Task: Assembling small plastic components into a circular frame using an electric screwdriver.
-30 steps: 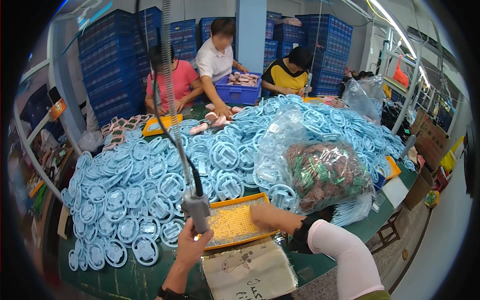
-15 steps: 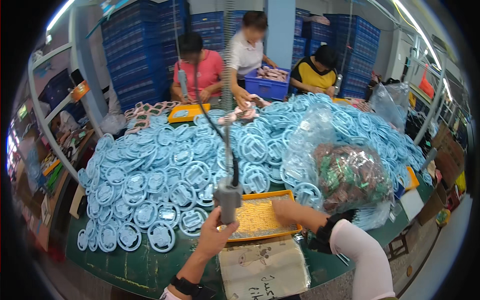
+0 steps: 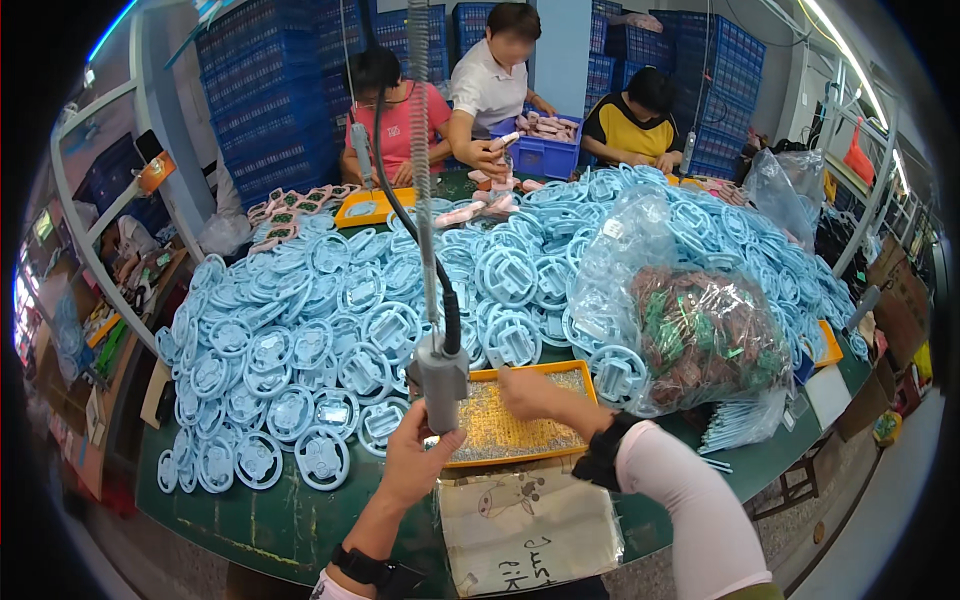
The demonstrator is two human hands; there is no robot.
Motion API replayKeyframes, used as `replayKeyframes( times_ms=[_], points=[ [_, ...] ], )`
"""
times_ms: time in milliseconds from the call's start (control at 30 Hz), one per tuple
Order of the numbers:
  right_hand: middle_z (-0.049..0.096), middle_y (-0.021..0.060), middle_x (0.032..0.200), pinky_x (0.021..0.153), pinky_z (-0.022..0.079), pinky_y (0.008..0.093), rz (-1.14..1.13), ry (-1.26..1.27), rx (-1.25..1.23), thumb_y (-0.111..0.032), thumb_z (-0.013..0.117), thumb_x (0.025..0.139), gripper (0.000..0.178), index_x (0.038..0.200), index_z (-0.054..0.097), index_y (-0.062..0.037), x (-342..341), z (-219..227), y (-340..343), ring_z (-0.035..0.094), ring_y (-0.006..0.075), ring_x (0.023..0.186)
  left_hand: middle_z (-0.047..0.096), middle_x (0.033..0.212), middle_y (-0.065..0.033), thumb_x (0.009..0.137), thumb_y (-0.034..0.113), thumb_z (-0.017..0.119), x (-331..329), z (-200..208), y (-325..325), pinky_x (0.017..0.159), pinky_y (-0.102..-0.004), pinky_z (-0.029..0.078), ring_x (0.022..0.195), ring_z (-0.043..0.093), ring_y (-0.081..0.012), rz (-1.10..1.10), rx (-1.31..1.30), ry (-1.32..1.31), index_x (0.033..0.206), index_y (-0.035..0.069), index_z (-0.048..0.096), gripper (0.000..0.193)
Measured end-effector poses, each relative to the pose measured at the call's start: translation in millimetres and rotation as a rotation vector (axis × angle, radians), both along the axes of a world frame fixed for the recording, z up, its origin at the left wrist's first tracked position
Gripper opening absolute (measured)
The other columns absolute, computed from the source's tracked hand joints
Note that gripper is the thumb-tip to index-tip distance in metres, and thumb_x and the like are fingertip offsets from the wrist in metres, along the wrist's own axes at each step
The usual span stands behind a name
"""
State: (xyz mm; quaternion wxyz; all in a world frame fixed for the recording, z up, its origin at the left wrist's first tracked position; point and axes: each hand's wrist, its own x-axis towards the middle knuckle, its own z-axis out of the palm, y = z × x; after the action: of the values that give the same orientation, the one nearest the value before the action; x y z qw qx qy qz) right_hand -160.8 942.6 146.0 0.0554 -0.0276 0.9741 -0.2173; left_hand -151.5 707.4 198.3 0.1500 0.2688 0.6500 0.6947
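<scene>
My left hand (image 3: 418, 458) is wrapped round the lower part of a grey electric screwdriver (image 3: 441, 380), which hangs upright from a coiled spring and a black cable. Behind it lies a shallow yellow tray (image 3: 515, 459) spread with many small metal screws. Over the tray's far left part is my right hand (image 3: 545, 396), its fingers pinched together beside the screwdriver. Whatever sits between those fingertips is too small to make out. Light-blue plastic wheel-shaped parts (image 3: 365, 369) are heaped just beyond the tray and to its left.
A worn printed sheet (image 3: 530, 530) lies in front of the tray. To the right is a clear bag (image 3: 710, 340) of brown and green pieces. Across the green table (image 3: 240, 530) three people work near a blue crate (image 3: 540, 155); stacked blue crates (image 3: 262, 100) stand behind.
My right hand has moved left over the tray, closer to the screwdriver. The screwdriver and my left hand sit slightly further left. Across the table, a co-worker's hand has lifted from the pink pieces.
</scene>
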Motion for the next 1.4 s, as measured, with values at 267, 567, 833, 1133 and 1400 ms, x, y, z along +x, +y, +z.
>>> replayKeyframes(
  times_ms=[267,567,833,1133,1400],
  points=[
    [0.055,0.0222,0.097,0.075,0.045,0.0437,-0.153,0.057,0.441,-0.013,0.05,0.08,0.024,0.093,0.056,0.0056,51.8,4.9,39.6,0.054,0.0382,0.091,0.058,0.097,-0.0008,0.083,0.008,0.067,-5.8,-1.8,-0.1,0.083,-0.0257,0.044,0.089,0.055,-0.0084,-0.019,0.038,-0.021,0.112,0.001,0.052,0.033],
    [0.053,0.0222,0.105,0.088,0.04,0.0445,0.244,0.347,0.472,-0.02,0.052,0.08,0.034,0.109,0.055,-0.0012,34.3,-6.8,-44.1,0.048,0.0378,0.102,0.057,0.099,-0.0007,0.082,0.007,0.067,0.2,-3.9,-0.8,0.084,-0.0258,0.044,0.09,0.054,-0.0086,-0.027,0.068,-0.03,0.115,0.001,0.051,0.037],
    [0.048,0.0094,0.129,0.095,0.038,0.0373,0.307,0.211,0.428,-0.011,0.047,0.082,0.042,0.124,0.046,-0.0079,49.8,19.7,27.9,0.05,0.0274,0.112,0.057,0.1,-0.0015,0.083,0.005,0.065,3.2,2.3,-6.6,0.085,-0.0264,0.044,0.091,0.055,-0.0095,0.003,-0.006,-0.01,0.116,0.001,0.051,0.036],
    [0.059,0.0106,0.101,0.075,0.047,0.0401,0.234,-0.126,0.645,-0.007,0.049,0.08,0.022,0.102,0.051,-0.0009,87.3,33.5,39.8,0.061,0.0292,0.089,0.058,0.103,-0.0025,0.083,0.007,0.066,1.3,-7.8,-7.3,0.085,-0.0264,0.044,0.092,0.055,-0.0097,-0.033,0.007,0.012,0.118,0.001,0.05,0.039],
    [0.064,0.0159,0.082,0.074,0.049,0.0414,0.093,-0.194,0.204,-0.019,0.051,0.077,0.019,0.088,0.062,-0.0086,79.1,61.0,46.2,0.062,0.0321,0.085,0.057,0.101,-0.0017,0.083,0.008,0.066,2.4,-3.9,-10.6,0.084,-0.0259,0.044,0.09,0.054,-0.0092,-0.02,0.0,0.003,0.118,0.0,0.05,0.04]
  ],
)
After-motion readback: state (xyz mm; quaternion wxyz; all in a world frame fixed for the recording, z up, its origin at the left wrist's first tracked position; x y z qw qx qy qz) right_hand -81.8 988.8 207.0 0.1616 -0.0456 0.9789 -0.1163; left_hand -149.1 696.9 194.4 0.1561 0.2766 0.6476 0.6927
